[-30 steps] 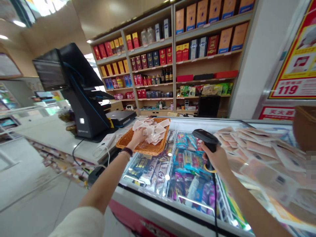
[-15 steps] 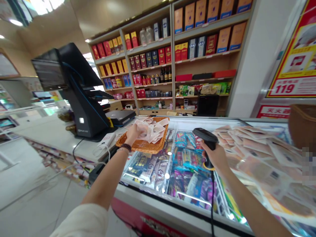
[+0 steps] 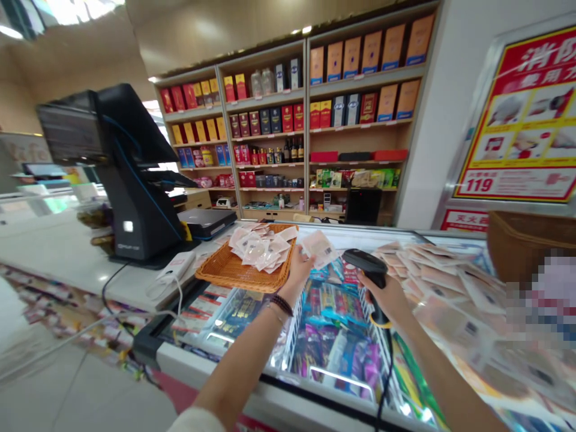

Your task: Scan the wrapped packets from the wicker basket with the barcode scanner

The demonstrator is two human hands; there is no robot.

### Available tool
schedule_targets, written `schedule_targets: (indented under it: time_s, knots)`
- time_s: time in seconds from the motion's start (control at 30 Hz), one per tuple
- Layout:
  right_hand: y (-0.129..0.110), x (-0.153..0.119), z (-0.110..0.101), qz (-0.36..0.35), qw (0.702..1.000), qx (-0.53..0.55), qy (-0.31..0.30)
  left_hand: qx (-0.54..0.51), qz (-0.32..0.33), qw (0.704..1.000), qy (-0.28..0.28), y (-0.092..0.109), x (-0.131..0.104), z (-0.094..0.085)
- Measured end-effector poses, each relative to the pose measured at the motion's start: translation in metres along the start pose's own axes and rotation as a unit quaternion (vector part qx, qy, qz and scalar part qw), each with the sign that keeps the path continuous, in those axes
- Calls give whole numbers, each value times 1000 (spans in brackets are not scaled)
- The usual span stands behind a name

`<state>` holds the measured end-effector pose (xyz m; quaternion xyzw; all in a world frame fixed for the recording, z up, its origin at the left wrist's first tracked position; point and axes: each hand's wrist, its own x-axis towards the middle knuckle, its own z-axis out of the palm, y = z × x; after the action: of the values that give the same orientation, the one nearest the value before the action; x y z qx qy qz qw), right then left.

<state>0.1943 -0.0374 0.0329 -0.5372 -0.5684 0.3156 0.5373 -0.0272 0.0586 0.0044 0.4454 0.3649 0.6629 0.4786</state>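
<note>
My left hand (image 3: 299, 267) pinches a clear flat packet (image 3: 319, 248) by its edge, just right of the orange wicker basket (image 3: 234, 277). Several similar packets (image 3: 261, 247) lie heaped in that basket. In my right hand (image 3: 382, 291) is a black handheld scanner (image 3: 366, 262), its head pointing left toward the packet, with its cable hanging down. To the right of the scanner, a large pile of flat packets (image 3: 443, 276) spreads over the glass top of the freezer.
Below the glass, colourful wrapped goods (image 3: 335, 303) fill wire baskets. A black checkout terminal (image 3: 144, 198) and a grey device (image 3: 206, 222) stand on the left counter (image 3: 90, 264). A brown container (image 3: 531, 246) is at the right.
My left hand has moved right, out of the basket, and now holds a packet near the scanner. The view has shifted a little; the right hand still holds the scanner.
</note>
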Motion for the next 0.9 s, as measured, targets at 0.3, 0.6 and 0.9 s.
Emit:
schedule_targets:
  time_s: [0.3,0.6,0.9]
  knots:
    - [25,14,-13,-23,978,-209,0,-13,-6,999,29,-45,-3,3]
    - [6,5,-14,-19,960,-279,-33,-17,-7,1000,26,-43,-5,0]
    - [-5,2,-14,-5,960,-278,-23,-35,-1,999,34,-44,-5,0]
